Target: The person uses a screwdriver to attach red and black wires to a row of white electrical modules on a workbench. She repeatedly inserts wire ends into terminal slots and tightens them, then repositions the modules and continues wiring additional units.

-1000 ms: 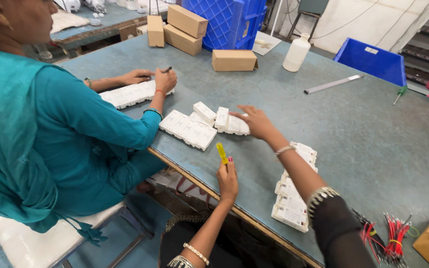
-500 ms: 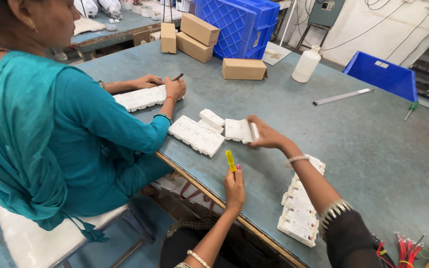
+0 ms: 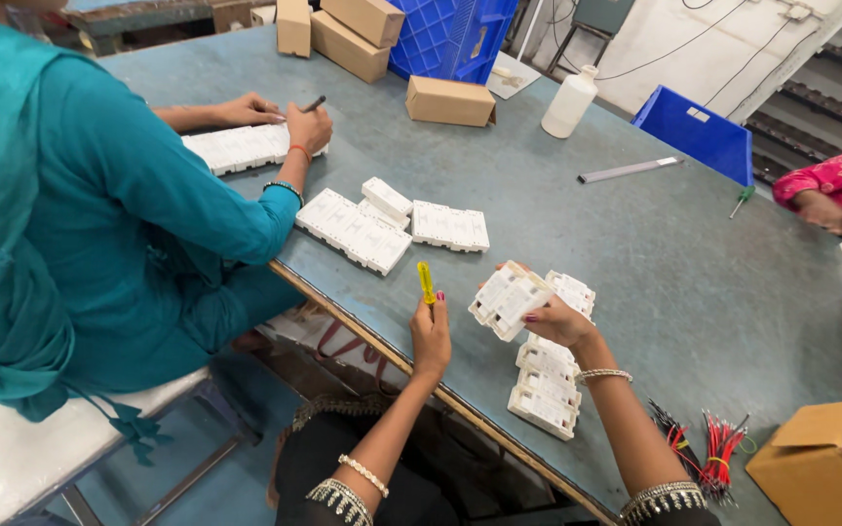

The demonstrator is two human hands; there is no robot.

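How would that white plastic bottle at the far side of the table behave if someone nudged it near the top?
The white bottle stands upright, tall for its base, so a nudge near the top would probably tip it. Its body looks round, so once down it could roll across the grey-blue table. It seems thin plastic, likely light unless full; its fill cannot be seen.

left hand (image 3: 430, 336): yellow screwdriver (image 3: 426, 282) | right hand (image 3: 557, 321): white switch plate (image 3: 507, 299)

switch plate (image 3: 507, 300) in right hand (image 3: 557, 321) | screwdriver (image 3: 426, 282) in left hand (image 3: 431, 336)
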